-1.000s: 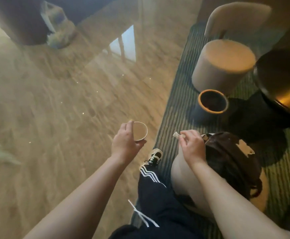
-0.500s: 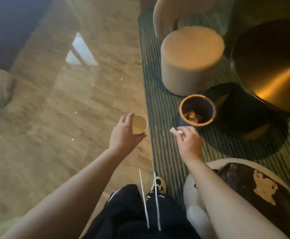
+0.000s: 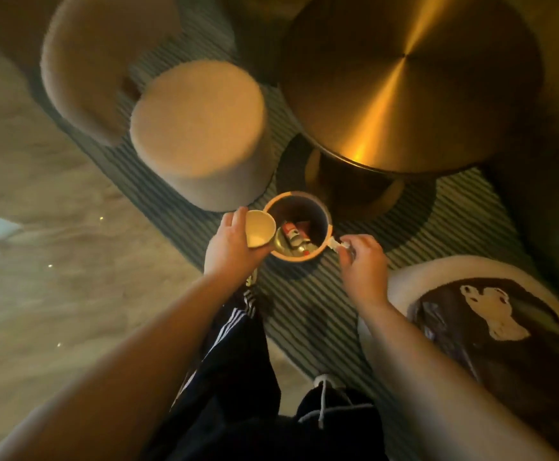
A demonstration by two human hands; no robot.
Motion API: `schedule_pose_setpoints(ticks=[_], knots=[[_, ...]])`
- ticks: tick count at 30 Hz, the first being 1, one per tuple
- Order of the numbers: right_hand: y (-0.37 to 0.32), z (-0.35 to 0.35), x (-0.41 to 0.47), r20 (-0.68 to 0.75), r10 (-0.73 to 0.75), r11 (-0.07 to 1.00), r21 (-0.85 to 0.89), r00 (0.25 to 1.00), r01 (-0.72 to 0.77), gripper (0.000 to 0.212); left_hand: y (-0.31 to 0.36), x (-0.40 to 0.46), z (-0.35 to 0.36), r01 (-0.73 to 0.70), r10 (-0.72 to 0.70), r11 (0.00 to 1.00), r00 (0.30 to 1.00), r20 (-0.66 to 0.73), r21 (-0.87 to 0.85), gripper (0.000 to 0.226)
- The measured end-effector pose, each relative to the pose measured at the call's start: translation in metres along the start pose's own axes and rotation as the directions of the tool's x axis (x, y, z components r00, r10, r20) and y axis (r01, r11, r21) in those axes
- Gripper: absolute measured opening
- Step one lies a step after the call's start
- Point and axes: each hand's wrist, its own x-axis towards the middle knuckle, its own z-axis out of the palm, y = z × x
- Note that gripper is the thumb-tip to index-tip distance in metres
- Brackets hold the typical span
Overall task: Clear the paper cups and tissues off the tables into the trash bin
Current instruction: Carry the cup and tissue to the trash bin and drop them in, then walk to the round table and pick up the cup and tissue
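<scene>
Paper cup (image 3: 260,233) sits tilted in your left hand (image 3: 229,246) grip over the trash bin (image 3: 327,217) rim's left edge; your right hand (image 3: 362,266) pinches a tissue (image 3: 334,242) just outside its right edge.

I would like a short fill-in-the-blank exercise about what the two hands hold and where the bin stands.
1. The left hand holds a paper ____ at the rim of the trash bin.
2. The right hand pinches a small crumpled ____ beside the bin's rim.
3. The bin stands on the striped ____, between the round stool and the person's hands.
4. The big round table has a ____-coloured top.

Missing words: cup; tissue; rug; gold
</scene>
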Motion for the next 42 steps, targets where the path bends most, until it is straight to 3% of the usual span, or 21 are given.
schedule_pose_setpoints(ticks=[8, 14, 19, 23, 25, 27, 30, 35, 39, 42], knots=[[-0.056, 0.055, 0.061, -0.11, 0.309, 0.951, 0.009, 0.945, -0.31, 0.018, -0.041, 0.155, -0.016, -0.274, 0.252, 0.961, 0.92, 0.3, 0.03, 0.079], [-0.052, 0.111, 0.112, -0.118, 0.451, 0.892, 0.014, 0.885, -0.452, 0.02, -0.067, 0.213, 0.039, -0.329, 0.301, 0.944, 0.842, 0.447, -0.016, 0.083], [-0.002, 0.191, 0.157, -0.194, 0.53, 0.848, 0.117, 0.826, -0.517, 0.014, -0.101, 0.249, 0.127, -0.278, 0.238, 0.96, 0.833, 0.5, 0.005, 0.094], [0.047, 0.255, 0.179, -0.211, 0.513, 0.855, 0.035, 0.832, -0.518, 0.011, -0.127, 0.268, 0.193, -0.286, 0.213, 0.957, 0.808, 0.549, 0.05, 0.102], [0.068, 0.279, 0.181, -0.14, 0.536, 0.841, 0.002, 0.833, -0.541, 0.021, -0.138, 0.273, 0.214, -0.319, 0.213, 0.944, 0.785, 0.582, 0.085, 0.107], [0.079, 0.288, 0.177, -0.086, 0.61, 0.792, 0.046, 0.788, -0.609, 0.04, -0.147, 0.275, 0.225, -0.32, 0.19, 0.942, 0.757, 0.625, 0.103, 0.112], [0.075, 0.278, 0.158, -0.07, 0.611, 0.791, 0.012, 0.789, -0.611, 0.052, -0.147, 0.268, 0.214, -0.347, 0.197, 0.93, 0.753, 0.628, 0.125, 0.106], [0.028, 0.212, 0.109, -0.035, 0.683, 0.73, 0.032, 0.729, -0.683, 0.061, -0.113, 0.245, 0.142, -0.434, 0.344, 0.899, 0.787, 0.512, 0.062, 0.08], [-0.017, 0.142, 0.067, -0.063, 0.656, 0.755, 0.061, 0.752, -0.653, 0.064, -0.069, 0.219, 0.071, -0.465, 0.345, 0.878, 0.778, 0.525, 0.114, 0.083], [-0.046, 0.101, 0.038, -0.119, 0.653, 0.757, 0.096, 0.748, -0.646, 0.062, -0.038, 0.196, 0.027, -0.536, 0.424, 0.838, 0.758, 0.496, 0.101, 0.081]])
